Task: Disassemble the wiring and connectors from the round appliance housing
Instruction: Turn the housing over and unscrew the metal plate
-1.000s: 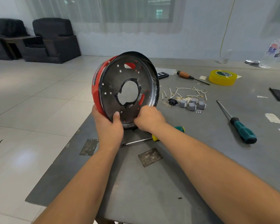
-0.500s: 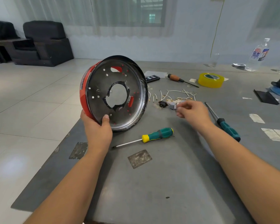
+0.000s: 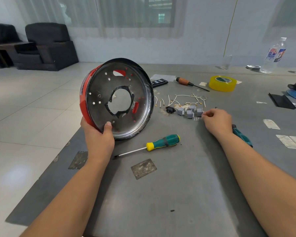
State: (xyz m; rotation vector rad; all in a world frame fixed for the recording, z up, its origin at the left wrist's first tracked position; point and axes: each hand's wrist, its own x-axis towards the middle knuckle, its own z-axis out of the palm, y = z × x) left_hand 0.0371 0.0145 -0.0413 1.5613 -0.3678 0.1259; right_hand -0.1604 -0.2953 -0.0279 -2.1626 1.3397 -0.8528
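Head view: round red housing (image 3: 116, 100) stands tilted on edge at the table's (image 3: 178, 194) left corner, left hand (image 3: 99, 141) clamped on its rim, apparently stripped bare. Right of it lie wires (image 3: 186, 97) and grey connectors (image 3: 190, 111); right hand (image 3: 215, 121), fingers pinched together, touches them. Nearly finished.

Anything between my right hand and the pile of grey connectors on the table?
Nothing visible. The right hand sits just right of the grey connectors, fingertips almost touching the nearest one. The left hand holds the housing tilted up, clear of that gap.
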